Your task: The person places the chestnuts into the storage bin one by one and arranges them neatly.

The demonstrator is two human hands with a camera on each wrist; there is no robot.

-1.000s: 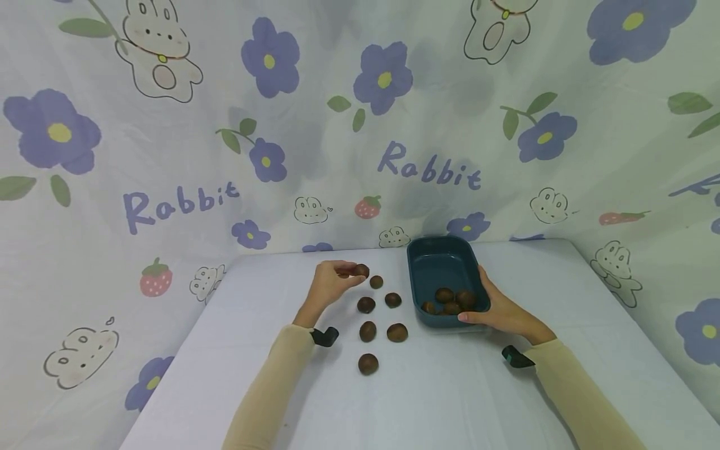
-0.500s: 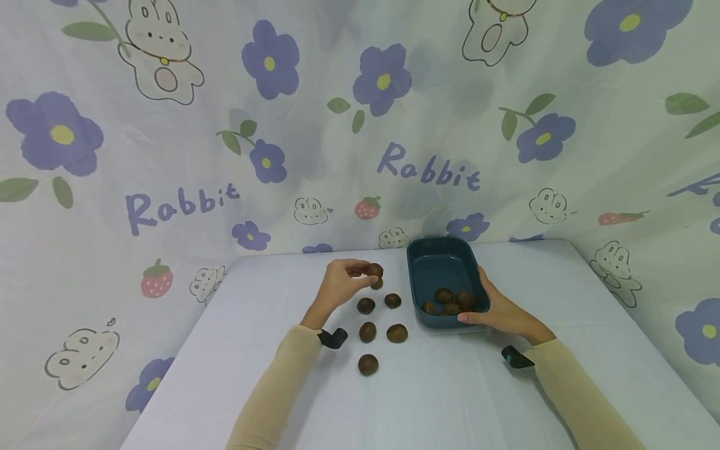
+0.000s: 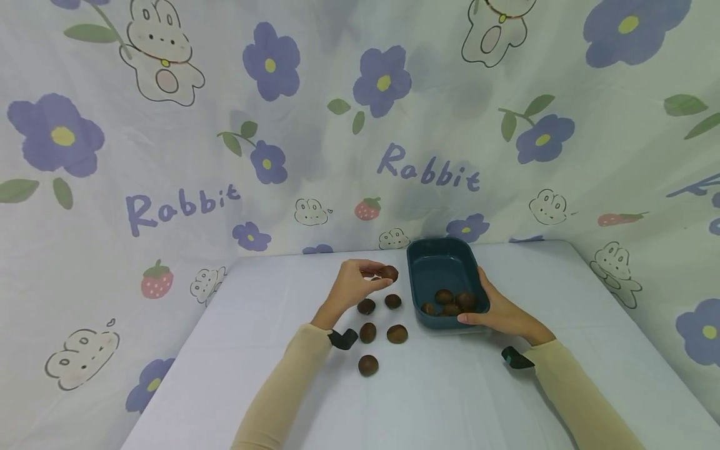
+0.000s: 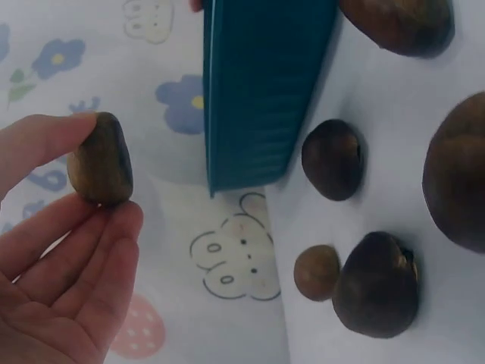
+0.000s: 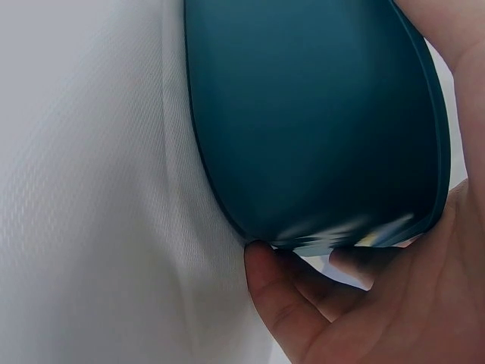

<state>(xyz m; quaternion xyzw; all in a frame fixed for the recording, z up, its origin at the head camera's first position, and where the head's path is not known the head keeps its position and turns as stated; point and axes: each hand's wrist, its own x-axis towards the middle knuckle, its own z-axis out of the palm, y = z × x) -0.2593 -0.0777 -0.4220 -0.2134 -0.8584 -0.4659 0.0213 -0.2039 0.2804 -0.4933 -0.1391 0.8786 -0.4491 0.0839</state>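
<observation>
Your left hand [image 3: 354,282] pinches a chestnut [image 3: 390,274] while your right hand [image 3: 502,312] grips a teal container [image 3: 441,270]; the far backdrop [image 3: 332,150] reads "Rabbit" twice.

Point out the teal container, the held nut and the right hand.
Teal container [image 3: 440,270], head view: bare inner floor.
Held nut [image 4: 101,165], left wrist view: its side.
Right hand [image 3: 504,314], head view: its middle.
</observation>
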